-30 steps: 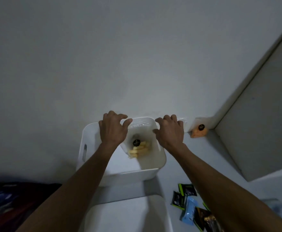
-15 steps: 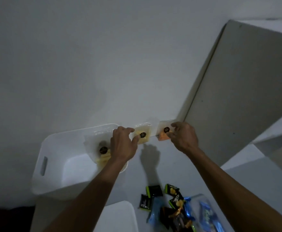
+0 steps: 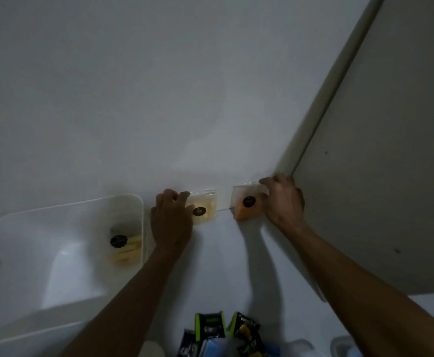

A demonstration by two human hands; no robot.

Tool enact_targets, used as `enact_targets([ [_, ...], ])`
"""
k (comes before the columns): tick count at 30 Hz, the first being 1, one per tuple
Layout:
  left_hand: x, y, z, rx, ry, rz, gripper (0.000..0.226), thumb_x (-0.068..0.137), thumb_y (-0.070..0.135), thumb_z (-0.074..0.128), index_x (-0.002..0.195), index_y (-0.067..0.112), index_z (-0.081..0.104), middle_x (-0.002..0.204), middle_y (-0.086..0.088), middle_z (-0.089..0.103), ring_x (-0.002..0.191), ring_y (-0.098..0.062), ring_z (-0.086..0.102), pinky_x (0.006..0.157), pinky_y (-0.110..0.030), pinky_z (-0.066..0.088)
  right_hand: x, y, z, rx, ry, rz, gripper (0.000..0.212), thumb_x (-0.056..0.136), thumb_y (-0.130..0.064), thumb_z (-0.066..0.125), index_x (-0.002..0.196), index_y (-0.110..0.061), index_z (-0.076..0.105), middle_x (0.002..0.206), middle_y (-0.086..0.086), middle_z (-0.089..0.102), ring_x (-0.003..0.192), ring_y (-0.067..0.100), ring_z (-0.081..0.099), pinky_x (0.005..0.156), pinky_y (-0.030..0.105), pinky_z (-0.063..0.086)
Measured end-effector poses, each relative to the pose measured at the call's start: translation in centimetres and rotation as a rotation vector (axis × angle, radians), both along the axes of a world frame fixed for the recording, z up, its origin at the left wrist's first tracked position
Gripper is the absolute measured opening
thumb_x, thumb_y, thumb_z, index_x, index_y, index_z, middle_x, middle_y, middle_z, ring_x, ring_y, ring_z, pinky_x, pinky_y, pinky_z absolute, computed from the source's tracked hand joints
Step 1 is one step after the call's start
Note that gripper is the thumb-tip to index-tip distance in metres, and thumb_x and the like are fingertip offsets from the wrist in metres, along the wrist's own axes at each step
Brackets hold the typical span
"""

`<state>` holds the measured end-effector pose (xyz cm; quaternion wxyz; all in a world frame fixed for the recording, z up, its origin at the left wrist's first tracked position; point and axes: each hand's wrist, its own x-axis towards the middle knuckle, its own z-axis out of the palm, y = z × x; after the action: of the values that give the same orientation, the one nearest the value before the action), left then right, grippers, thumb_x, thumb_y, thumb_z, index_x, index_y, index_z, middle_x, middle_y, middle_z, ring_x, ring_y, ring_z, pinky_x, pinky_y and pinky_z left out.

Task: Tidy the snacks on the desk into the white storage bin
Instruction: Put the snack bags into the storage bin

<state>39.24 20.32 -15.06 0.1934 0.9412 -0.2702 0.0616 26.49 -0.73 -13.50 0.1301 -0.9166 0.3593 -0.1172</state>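
Now both hands are at the wall: the left hand (image 3: pixel 172 220) curls its fingers onto the pale yellow snack pack (image 3: pixel 204 208), the right hand (image 3: pixel 284 199) pinches the orange snack pack (image 3: pixel 245 206), though the grip looks unclear in this dim light. Another yellow pack (image 3: pixel 125 247) lies inside the white storage bin (image 3: pixel 56 313), left of the hands; dark wrappers (image 3: pixel 218 333) sit near the desk's front.
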Motion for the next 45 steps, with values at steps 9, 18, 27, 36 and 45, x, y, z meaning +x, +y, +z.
enact_targets([
  [9, 1.2, -1.8, -3.1, 0.121, -0.188, -0.045, 0.018, 0.083, 0.02, 0.069, 0.1, 0.016, 0.072, 0.099, -0.009, 0.061, 0.096, -0.036, 0.055, 0.071, -0.044, 0.046, 2.0, -2.4, -3.9, -0.225, -0.024, 0.115, 0.013, 0.071, -0.02, 0.076, 0.084, -0.02, 0.074, 0.09, 0.002, 0.065, 0.091, 0.03, 0.06, 0.067, 0.037, 0.046],
  [18, 1.3, -2.3, -3.0, 0.16, -0.263, -0.049, 0.005, 0.082, 0.02, 0.07, 0.086, 0.017, 0.07, 0.095, -0.008, 0.058, 0.094, -0.034, 0.053, 0.069, -0.041, 0.042, 2.0, -3.2, -4.1, -0.314, -0.016, 0.21, 0.007, 0.071, -0.02, 0.072, 0.076, -0.017, 0.07, 0.086, 0.004, 0.063, 0.086, 0.032, 0.059, 0.059, 0.034, 0.041],
  [27, -0.1, -0.9, -2.4, 0.224, -0.261, -0.175, 0.01, 0.076, 0.015, 0.071, 0.079, 0.021, 0.064, 0.082, 0.001, 0.067, 0.09, -0.028, 0.057, 0.08, -0.041, 0.036, -0.3, -2.7, -2.8, -0.334, 0.081, 0.354, 0.009, 0.075, -0.026, 0.063, 0.071, -0.018, 0.062, 0.067, -0.001, 0.065, 0.082, 0.028, 0.06, 0.063, 0.034, 0.041],
  [36, -1.6, 1.0, 2.8, 0.231, -0.157, -0.265, 0.019, 0.068, 0.016, 0.079, 0.082, 0.017, 0.066, 0.072, -0.004, 0.069, 0.075, -0.028, 0.062, 0.076, -0.039, 0.04, -1.7, 1.4, 2.4, -0.317, 0.286, 0.377, 0.032, 0.093, -0.022, 0.056, 0.124, -0.022, 0.06, 0.115, 0.0, 0.066, 0.117, 0.024, 0.049, 0.084, 0.037, 0.043],
  [45, 0.4, 8.1, 16.8, 0.141, -0.285, -0.225, 0.017, 0.096, 0.019, 0.055, 0.101, 0.015, 0.071, 0.098, -0.009, 0.07, 0.094, -0.029, 0.058, 0.085, -0.039, 0.037, -0.2, 9.7, 17.0, -0.482, 0.2, 0.405, 0.015, 0.096, -0.013, 0.054, 0.1, -0.019, 0.068, 0.105, 0.003, 0.064, 0.107, 0.025, 0.05, 0.067, 0.036, 0.034],
])
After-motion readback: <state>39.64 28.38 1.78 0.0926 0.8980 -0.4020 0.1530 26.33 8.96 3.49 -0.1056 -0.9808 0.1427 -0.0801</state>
